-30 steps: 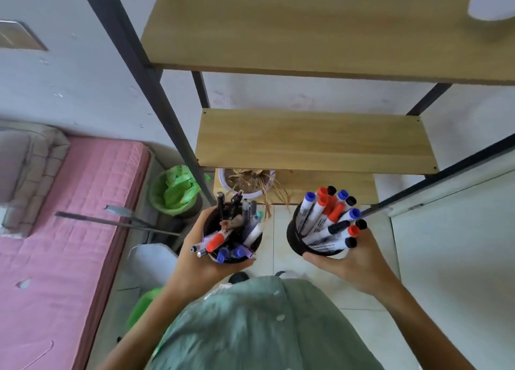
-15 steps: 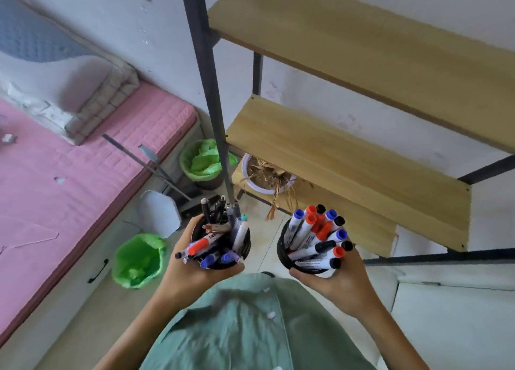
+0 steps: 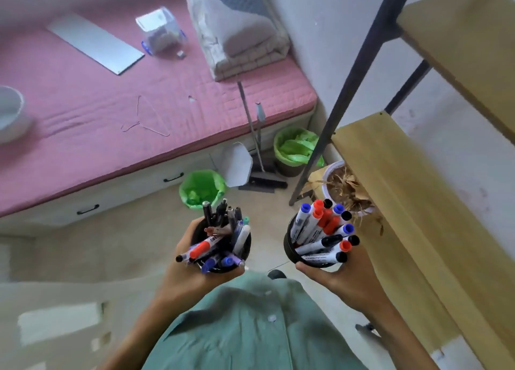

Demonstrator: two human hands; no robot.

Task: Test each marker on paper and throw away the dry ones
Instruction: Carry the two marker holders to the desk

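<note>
Left hand gripping cup of pens; right hand cupping, seemingly gripping, cup of markers.

Two black cups packed with capped markers, held side by side above the floor: the left cup a jumble of pens and markers, the right cup whiteboard markers capped blue, red and black.

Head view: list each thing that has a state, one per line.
Left hand: grips the left cup.
Right hand: grips the right cup.
Left cup: upright, crammed with mixed pens and markers.
Right cup: upright, full of capped markers.
Near bin: open, green liner.
Far bin: open, green liner.
</note>
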